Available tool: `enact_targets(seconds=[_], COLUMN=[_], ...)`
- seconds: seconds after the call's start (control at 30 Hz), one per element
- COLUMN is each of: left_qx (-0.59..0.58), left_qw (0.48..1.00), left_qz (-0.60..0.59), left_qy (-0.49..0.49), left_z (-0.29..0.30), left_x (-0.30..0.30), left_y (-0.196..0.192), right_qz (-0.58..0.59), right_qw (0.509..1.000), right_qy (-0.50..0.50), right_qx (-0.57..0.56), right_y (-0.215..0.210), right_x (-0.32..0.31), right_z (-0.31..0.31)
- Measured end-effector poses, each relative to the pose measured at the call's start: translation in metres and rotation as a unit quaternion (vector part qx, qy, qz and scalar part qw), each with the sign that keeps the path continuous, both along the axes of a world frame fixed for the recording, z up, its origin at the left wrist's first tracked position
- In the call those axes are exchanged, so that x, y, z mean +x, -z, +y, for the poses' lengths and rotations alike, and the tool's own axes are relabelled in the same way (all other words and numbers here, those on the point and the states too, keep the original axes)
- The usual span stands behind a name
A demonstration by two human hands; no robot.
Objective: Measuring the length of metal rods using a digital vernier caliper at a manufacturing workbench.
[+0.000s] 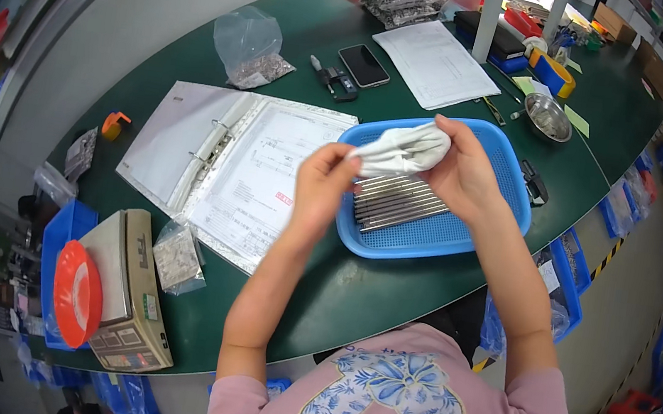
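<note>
Your left hand and right hand are both closed on a white cloth, held up between them just above the blue tray. Your left fingertips pinch one bunched end; your right hand wraps the other end, fingers curled over the top. Whether anything is inside the cloth, the picture does not show.

The cloth looks soft, light and limp, so it will likely sag or unroll wherever you let go. Grip it by the bunched ends, as you do now, rather than by a loose edge.

Directly below your hands, in the tray, lies a row of metal rods, side by side and touching. They look stiff, smooth and probably slippery, and heavier than the cloth. I'd judge they roll easily, so take one near its middle, or at both ends through the cloth.

Just left of your left hand an open binder lies with drawing sheets. Beyond your hands are a phone, a caliper and a paper sheet. Further right of your right hand sits a steel bowl. Near your left elbow stand a scale and a small bag of parts.
</note>
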State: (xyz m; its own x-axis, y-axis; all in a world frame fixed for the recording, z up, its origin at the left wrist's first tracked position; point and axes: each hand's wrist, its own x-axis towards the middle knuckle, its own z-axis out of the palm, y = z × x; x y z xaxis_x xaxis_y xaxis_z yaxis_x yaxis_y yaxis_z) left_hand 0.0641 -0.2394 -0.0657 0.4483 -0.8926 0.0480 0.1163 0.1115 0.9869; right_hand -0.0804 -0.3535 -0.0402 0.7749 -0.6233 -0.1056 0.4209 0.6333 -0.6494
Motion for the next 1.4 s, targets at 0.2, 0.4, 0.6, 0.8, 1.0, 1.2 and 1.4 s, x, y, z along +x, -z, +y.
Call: enact_targets(seconds=[0.2,0.4,0.6,0.8,1.0,1.2,1.4], left_qx=[-0.080,0.003,-0.035,-0.066,-0.206,0.024,-0.063], left_qw=[0.927,0.996,0.977,0.966,0.900,0.936,0.974], left_qz=[0.312,-0.063,-0.208,-0.249,-0.363,-0.319,-0.021], left_qy=[0.195,0.067,0.013,-0.019,0.126,0.147,0.218], left_z=[-0.016,-0.060,-0.078,-0.078,-0.065,-0.072,-0.073], left_x=[-0.015,-0.042,-0.057,-0.061,-0.078,-0.071,-0.053], left_y=[-0.015,-0.011,-0.016,-0.024,-0.033,-0.011,-0.024], right_qz=[0.024,0.099,0.270,0.292,0.334,0.247,0.197], right_qw=[0.999,0.913,0.739,0.721,0.646,0.627,0.624], right_qy=[-0.025,0.082,0.352,0.342,0.295,0.390,0.419], right_qx=[-0.013,-0.387,-0.508,-0.527,-0.620,-0.628,-0.629], right_y=[0.011,0.024,0.031,0.024,0.007,0.010,0.036], right_x=[-0.005,-0.027,-0.038,-0.053,-0.042,-0.042,-0.032], right_z=[-0.004,-0.015,-0.023,-0.030,-0.028,-0.006,0.041])
